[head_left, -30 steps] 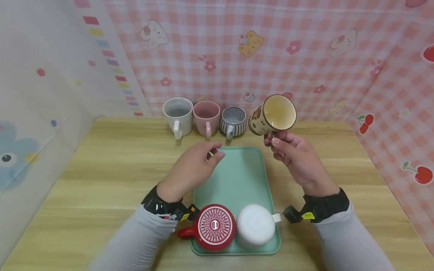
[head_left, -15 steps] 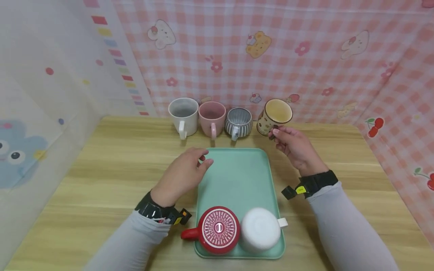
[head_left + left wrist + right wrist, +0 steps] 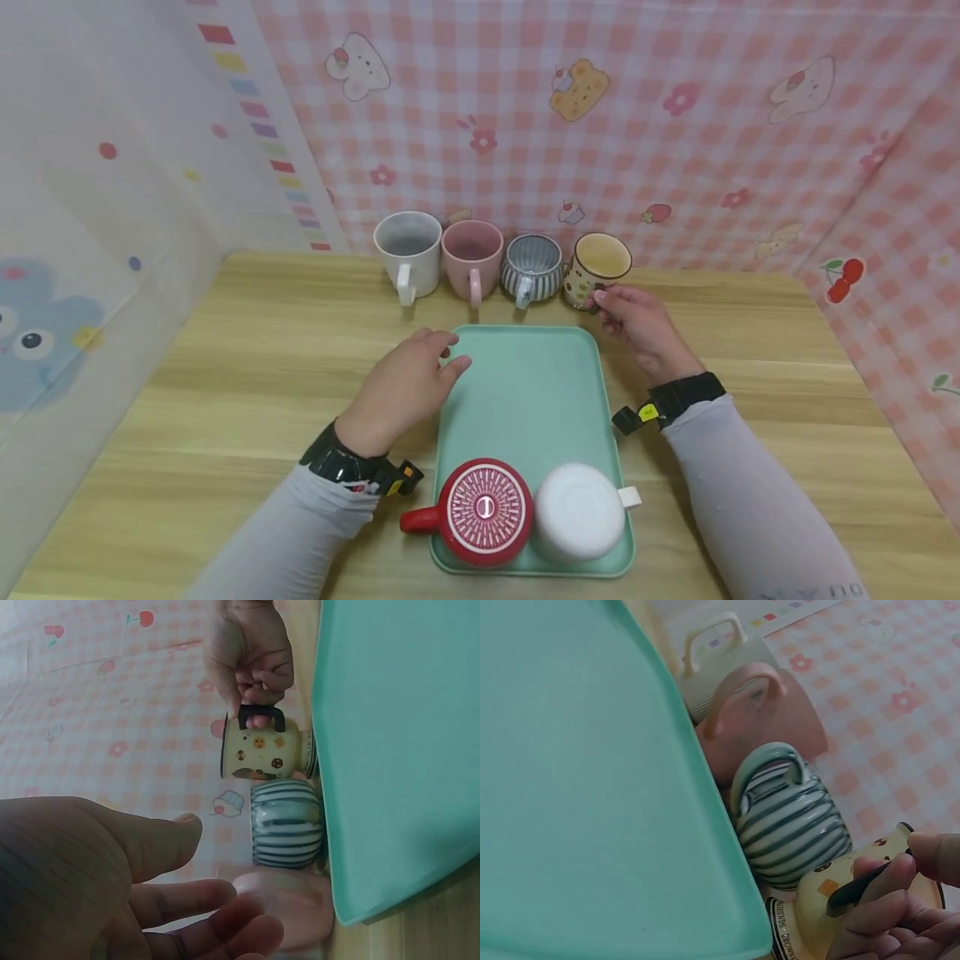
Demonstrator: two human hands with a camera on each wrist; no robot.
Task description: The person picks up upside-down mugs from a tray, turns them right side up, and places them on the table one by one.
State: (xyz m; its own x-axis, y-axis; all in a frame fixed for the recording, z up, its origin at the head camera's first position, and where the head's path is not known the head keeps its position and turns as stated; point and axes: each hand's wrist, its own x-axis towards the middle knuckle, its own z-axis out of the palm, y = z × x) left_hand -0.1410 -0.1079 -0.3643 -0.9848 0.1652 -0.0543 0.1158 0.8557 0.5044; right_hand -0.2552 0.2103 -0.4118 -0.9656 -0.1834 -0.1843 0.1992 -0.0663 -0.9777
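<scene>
My right hand pinches the dark handle of a cream mug with a brown rim and small cookie prints. That mug stands upright at the right end of a row, right beside a grey striped cup. Left of these come a pink mug and a white mug, all with handles toward me. My left hand hovers by the tray's left edge, fingers loosely bent around nothing. In the right wrist view, thumb and fingers close on the black handle.
A mint green tray lies in front of the row. At its near end a red mug and a white cup stand upside down, handles pointing outward. A checked cloth hangs behind the wooden table.
My right hand has lowered the cream mug from a tilted position in the air and moved it left, up to the striped cup. The left hand has drawn slightly back and left.
</scene>
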